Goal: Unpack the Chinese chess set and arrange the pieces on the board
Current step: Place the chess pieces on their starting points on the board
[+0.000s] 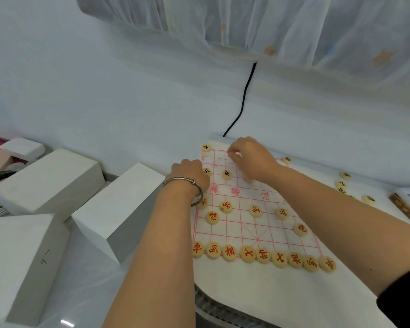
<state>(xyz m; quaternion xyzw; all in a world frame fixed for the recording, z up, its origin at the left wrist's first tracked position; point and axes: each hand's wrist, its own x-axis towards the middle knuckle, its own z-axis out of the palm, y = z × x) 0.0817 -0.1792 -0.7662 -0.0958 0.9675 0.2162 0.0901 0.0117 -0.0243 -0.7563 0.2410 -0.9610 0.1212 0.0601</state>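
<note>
The white cloth board [244,230] with a red grid lies ahead of me on the right. A full row of red-lettered pieces [263,255] lines its near edge, with red cannons [212,217] and soldiers [255,210] above it. On the far half sit black-lettered pieces [227,174], one at the far-left corner [206,147]. My left hand [189,174], with a metal bangle on the wrist, is curled at the board's left edge, its fingers on a black piece [207,171]. My right hand [251,159] hovers over the far rows with fingers pinched downward; what they hold is hidden.
Several loose black pieces [345,175] lie on the cloth to the right of the board. White foam blocks [118,209] crowd the left, close to the board's edge. A black cable [243,100] runs down the wall behind. A wooden box edge [405,209] sits far right.
</note>
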